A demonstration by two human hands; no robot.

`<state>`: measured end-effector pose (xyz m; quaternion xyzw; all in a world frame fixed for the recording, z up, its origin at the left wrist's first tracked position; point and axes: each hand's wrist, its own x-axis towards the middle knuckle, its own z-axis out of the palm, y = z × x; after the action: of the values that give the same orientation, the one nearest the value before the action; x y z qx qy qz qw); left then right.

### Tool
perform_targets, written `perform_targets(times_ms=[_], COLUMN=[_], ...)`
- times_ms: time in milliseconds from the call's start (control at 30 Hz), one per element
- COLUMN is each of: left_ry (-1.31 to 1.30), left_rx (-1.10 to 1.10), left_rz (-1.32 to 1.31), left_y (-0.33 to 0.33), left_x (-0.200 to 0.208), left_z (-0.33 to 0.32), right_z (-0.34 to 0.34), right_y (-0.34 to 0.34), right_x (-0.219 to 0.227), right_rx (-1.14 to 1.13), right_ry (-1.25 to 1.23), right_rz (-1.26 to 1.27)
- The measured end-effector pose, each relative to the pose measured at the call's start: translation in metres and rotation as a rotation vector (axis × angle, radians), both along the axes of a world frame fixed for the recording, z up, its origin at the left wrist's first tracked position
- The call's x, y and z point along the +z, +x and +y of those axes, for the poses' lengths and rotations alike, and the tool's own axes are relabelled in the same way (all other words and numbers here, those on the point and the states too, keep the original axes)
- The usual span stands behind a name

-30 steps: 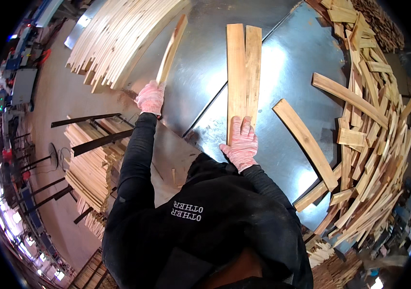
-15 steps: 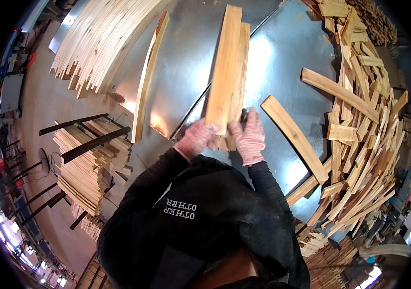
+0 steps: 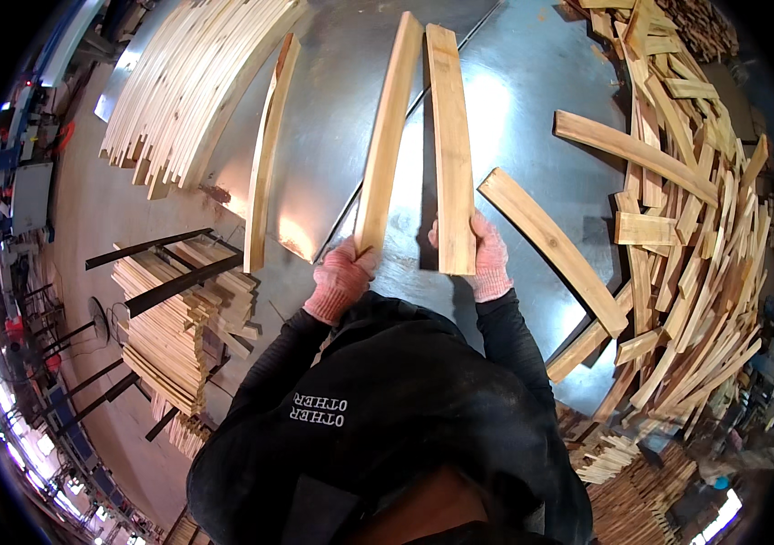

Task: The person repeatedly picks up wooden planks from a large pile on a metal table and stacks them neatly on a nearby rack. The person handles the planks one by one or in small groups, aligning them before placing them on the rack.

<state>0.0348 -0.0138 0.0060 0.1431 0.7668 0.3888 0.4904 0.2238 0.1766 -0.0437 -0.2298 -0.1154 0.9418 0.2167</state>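
My left hand (image 3: 341, 280), in a pink-and-white knit glove, is closed round the near end of a long wooden board (image 3: 389, 136), which is tilted onto its edge. In the same kind of glove, my right hand (image 3: 488, 259) grips the near end of a second wooden board (image 3: 451, 150), fingers on one side and thumb on the other. The two boards stand apart, with a strip of the metal table (image 3: 332, 91) showing between them. Both point away from me.
Left on the table lie a single board (image 3: 269, 163) and a row of pale boards (image 3: 201, 86). To the right are a loose board (image 3: 550, 250), another board (image 3: 636, 156) and a large heap of offcuts (image 3: 677, 291). Stacked boards (image 3: 164, 327) stand on a dark rack at lower left.
The two boards lay together, one partly over the other; now they are apart. My left hand has drawn one leftward and tipped it, while my right hand has closed on the other.
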Motion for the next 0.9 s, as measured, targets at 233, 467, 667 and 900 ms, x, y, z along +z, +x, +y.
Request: perform_targets(times_ms=[233, 467, 667, 900], left_ry=[-0.019, -0.420, -0.336, -0.171], left_rx=[-0.157, -0.260, -0.097, -0.291], left_rz=[0.218, 0.372, 0.683, 1.131], left_y=[0.029, 0.036, -0.044, -0.232], left_x=[-0.050, -0.021, -0.026, -0.078], left_z=[0.005, 0.049, 0.093, 0.291], right_z=[-0.023, -0.033, -0.005, 0.024], right_y=[-0.015, -0.017, 0.044, 0.083], right_x=[0.005, 0.023, 0.035, 0.043], right_rx=[0.040, 0.322, 0.279, -0.100], right_ry=[0.923, 0.682, 1.148, 1.056], right_rz=[-0.924, -0.499, -1.148, -1.386])
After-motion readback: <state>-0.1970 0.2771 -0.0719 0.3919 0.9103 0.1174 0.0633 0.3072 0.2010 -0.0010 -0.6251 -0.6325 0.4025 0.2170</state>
